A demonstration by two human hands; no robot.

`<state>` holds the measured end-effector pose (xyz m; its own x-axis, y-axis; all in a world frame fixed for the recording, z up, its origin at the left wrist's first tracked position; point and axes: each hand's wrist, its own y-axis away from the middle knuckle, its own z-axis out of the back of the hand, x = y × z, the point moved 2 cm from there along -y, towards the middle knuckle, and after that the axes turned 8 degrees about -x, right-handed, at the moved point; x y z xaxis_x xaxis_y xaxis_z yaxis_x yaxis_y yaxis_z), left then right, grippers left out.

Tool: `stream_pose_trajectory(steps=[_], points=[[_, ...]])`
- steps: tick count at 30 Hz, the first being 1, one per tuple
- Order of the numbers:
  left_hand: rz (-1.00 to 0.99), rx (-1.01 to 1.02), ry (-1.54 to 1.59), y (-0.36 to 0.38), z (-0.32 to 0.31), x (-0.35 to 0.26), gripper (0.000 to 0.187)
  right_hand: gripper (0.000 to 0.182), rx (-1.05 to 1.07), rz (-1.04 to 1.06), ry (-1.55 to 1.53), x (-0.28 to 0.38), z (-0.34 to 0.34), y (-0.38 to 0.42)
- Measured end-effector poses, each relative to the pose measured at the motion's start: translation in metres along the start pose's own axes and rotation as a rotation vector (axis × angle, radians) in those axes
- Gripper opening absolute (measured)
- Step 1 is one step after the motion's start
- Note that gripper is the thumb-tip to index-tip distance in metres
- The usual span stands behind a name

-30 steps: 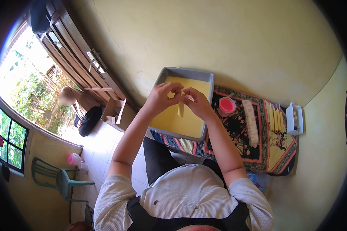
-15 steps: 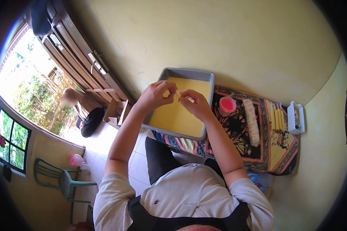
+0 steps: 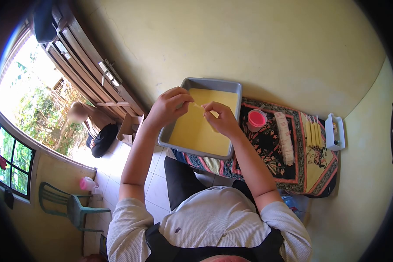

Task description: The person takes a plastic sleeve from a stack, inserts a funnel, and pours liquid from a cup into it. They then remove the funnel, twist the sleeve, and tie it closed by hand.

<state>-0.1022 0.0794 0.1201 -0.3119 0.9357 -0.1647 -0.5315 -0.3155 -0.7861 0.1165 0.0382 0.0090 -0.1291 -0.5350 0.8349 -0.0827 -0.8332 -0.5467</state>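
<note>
Both hands are raised over a grey rectangular tub (image 3: 237, 114) with yellow liquid (image 3: 196, 131) in it. My left hand (image 3: 172, 105) has its thumb and fingers pinched on one end of a small pale strip (image 3: 198, 105). The other end of the strip reaches my right hand (image 3: 220, 118), whose fingertips are pressed together. Below the right hand hangs a narrow yellow shape, partly hidden by the palm and hard to tell from the liquid.
On the patterned cloth (image 3: 266, 163) stand a pink-topped cup (image 3: 256, 118), a long whitish pack (image 3: 284, 139), several yellow filled tubes (image 3: 313, 133) and a white tray (image 3: 335, 132). A person (image 3: 96, 126) sits by the doorway, near a cardboard box (image 3: 127, 129). A green chair (image 3: 74, 209) stands left.
My left hand has shifted slightly left and its fingers have straightened somewhat. The pale strip now shows between the hands. My right hand has barely moved.
</note>
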Motion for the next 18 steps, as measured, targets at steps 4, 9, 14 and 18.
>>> stream_pose_trajectory(steps=[4, 9, 14, 18], points=[[-0.055, 0.120, -0.138, -0.015, -0.006, -0.035, 0.012, 0.014, -0.014, 0.052, 0.050, 0.012, -0.004, -0.002], [-0.088, 0.322, -0.249, -0.010, -0.011, -0.021, 0.018, 0.014, 0.041, 0.038, 0.090, 0.009, -0.003, -0.004], [-0.214, 0.281, -0.287, -0.018, -0.004, -0.021, 0.017, 0.016, 0.050, 0.060, 0.065, 0.003, -0.001, -0.002], [-0.179, 0.231, -0.245, -0.019, -0.006, -0.022, 0.017, 0.020, 0.134, -0.031, -0.040, -0.003, 0.000, 0.000]])
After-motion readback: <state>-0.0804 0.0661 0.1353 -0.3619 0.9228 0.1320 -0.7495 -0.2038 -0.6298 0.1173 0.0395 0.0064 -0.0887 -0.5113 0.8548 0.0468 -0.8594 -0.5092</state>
